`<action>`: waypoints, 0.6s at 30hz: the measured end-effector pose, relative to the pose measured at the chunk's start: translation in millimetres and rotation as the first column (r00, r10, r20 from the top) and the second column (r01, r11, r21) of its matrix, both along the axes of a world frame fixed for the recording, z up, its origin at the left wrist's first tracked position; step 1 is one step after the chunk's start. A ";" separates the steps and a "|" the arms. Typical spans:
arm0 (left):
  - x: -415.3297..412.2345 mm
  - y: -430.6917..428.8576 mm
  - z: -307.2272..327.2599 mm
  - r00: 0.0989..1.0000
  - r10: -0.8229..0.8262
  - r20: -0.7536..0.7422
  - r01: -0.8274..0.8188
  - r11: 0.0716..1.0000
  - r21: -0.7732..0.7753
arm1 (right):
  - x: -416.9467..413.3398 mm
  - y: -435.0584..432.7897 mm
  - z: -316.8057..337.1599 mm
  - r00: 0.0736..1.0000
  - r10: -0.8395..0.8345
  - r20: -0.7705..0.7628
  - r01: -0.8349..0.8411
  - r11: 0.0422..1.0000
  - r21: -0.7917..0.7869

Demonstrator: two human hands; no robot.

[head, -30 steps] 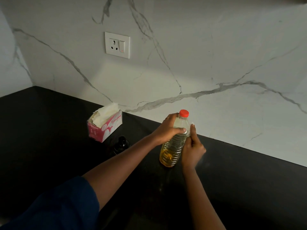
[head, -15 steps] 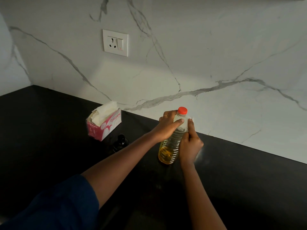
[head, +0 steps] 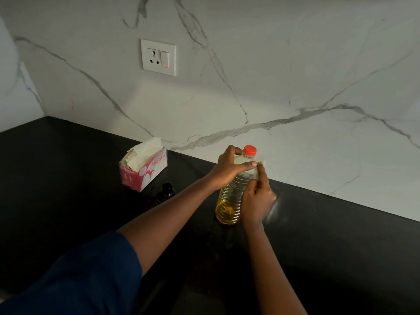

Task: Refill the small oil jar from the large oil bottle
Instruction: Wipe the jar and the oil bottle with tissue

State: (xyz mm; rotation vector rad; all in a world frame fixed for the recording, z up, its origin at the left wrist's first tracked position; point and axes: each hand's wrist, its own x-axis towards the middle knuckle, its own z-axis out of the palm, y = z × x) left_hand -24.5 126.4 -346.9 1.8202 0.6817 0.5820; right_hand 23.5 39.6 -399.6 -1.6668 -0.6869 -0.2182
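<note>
The large oil bottle (head: 230,198) is clear ribbed plastic with a red cap and yellow oil in its lower third. It stands upright on the black counter (head: 329,235) near the wall. My left hand (head: 227,169) wraps around its shoulder just below the cap. My right hand (head: 258,198) presses against the bottle's right side, index finger pointing up along it. The small oil jar (head: 165,192), dark with a black cap, stands on the counter to the left, hard to make out against the dark surface.
A pink tissue box (head: 143,165) with white tissues sticking out sits behind the small jar near the wall. A white socket plate (head: 158,57) is on the marble wall. The counter runs into a corner at the far left.
My left hand has closed more fully over the bottle's shoulder. My right hand stays against the bottle's side. The bottle has stayed upright in the same spot.
</note>
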 end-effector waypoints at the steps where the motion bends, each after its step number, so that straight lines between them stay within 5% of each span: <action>1: 0.0 -1.5 -1.2 1.000 -0.015 0.015 0.016 1.000 -0.019 | -1.3 -2.2 1.6 1.000 -0.003 -0.006 0.003 1.000 -0.016; 10: -6.7 -7.0 -3.5 0.995 -0.099 0.020 0.096 0.989 0.110 | -24.7 -3.3 4.1 0.983 0.049 0.176 -0.037 0.997 -0.071; 18: -6.8 -5.0 -4.0 0.996 -0.086 -0.015 0.086 0.995 0.045 | -22.8 -9.5 -17.2 0.898 0.169 0.406 -0.096 0.976 -0.195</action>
